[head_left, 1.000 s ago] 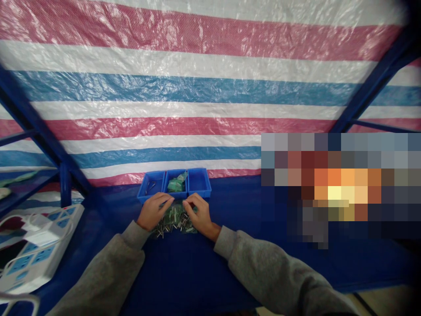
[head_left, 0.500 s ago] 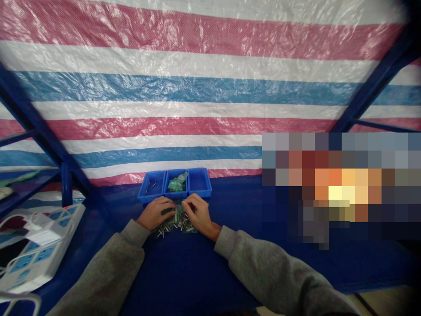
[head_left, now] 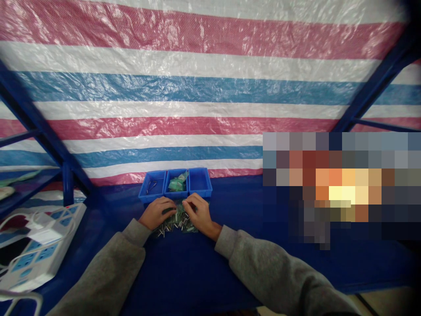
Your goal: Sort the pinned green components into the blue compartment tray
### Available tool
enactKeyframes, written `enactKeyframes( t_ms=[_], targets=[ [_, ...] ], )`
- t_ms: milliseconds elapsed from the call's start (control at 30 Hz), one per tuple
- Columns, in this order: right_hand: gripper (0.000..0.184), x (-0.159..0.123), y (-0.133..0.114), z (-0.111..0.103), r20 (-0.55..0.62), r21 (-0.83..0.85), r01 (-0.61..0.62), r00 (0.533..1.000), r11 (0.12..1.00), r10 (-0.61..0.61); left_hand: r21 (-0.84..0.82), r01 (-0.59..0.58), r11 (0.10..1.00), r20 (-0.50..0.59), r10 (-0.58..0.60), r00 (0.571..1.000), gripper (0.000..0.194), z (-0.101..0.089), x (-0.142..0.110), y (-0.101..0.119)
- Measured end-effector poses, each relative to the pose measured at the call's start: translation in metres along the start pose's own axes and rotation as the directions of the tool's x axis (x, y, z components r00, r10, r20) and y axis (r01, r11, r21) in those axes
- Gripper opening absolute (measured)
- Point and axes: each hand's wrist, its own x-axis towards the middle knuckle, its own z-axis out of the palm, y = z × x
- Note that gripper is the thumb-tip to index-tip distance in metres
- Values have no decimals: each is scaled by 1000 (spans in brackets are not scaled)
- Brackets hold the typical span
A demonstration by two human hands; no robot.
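Both hands hover low over a pile of small metal pins (head_left: 180, 221), which lies on the blue tabletop with bits of greenish clear plastic among it. My left hand (head_left: 158, 212) reaches over the pile's left side, fingers bent, a gap showing between thumb and fingers. On the other side, my right hand (head_left: 199, 213) is closed in a pinch; anything between its fingertips is too small to make out. Just behind stand three joined blue bins: the left bin (head_left: 158, 179) has a few thin metal pieces, the middle one holds a green plastic packet (head_left: 178, 182), and the right bin (head_left: 199, 180) shows a bare floor.
A white power strip (head_left: 49, 259) with plugs and cables lies at the left. Blue metal frame posts (head_left: 68, 184) stand on both sides. Striped plastic sheeting (head_left: 210, 92) hangs behind the table (head_left: 197, 272). A pixelated patch covers the right side.
My left hand has opened slightly, its fingers lowering from near the right fingertips toward the pile. My right hand stays almost still, pinched. The bins and packet are unchanged.
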Motion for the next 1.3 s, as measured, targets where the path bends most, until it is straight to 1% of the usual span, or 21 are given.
enactKeyframes(
  t_ms=[100,200,267,333,367,433,500,633,700,800,867,933,1033,1300],
  targets=[
    [25,2,-1,-1,16,-33,-16,1000,999,16,-17,4,1000,-23,-4,1000,20,-2,0,1],
    [26,5,-1,-1,58,-100,-31,998,995,37,-22,39,999,-95,-41,995,22,-4,0,1],
    [24,8,-1,-2,120,-167,-30,991,985,51,-28,75,997,-163,-79,983,23,-6,-1,0],
    [17,11,-3,-2,229,-251,-5,971,968,64,-36,110,993,-222,-115,968,23,-7,-1,0],
    [13,13,-5,-3,302,-296,21,951,955,73,-39,123,992,-239,-128,962,23,-7,-1,0],
    [8,16,-9,-6,439,-397,78,891,914,115,-45,134,990,-254,-141,957,22,-8,-1,1],
    [11,21,-15,-11,530,-501,106,822,859,207,-43,133,990,-241,-139,960,22,-8,-1,1],
    [20,29,-24,-23,599,-595,157,741,788,305,-34,130,991,-219,-134,966,22,-8,-1,2],
    [32,32,-27,-28,643,-592,206,703,779,303,-35,130,991,-218,-135,966,22,-8,-1,3],
    [45,32,-32,-31,683,-593,253,661,764,311,-37,127,991,-220,-132,966,22,-8,-1,3],
    [48,30,-34,-31,694,-595,276,650,755,310,-41,124,991,-223,-130,966,22,-7,-1,3],
    [48,28,-35,-29,698,-597,297,651,745,299,-47,125,991,-219,-132,967,22,-7,-1,2],
    [45,25,-33,-26,703,-594,312,649,742,290,-57,124,991,-216,-133,967,22,-7,-1,3],
    [36,24,-30,-24,703,-603,301,638,738,314,-55,107,993,-205,-116,972,23,-8,0,6]
  ],
)
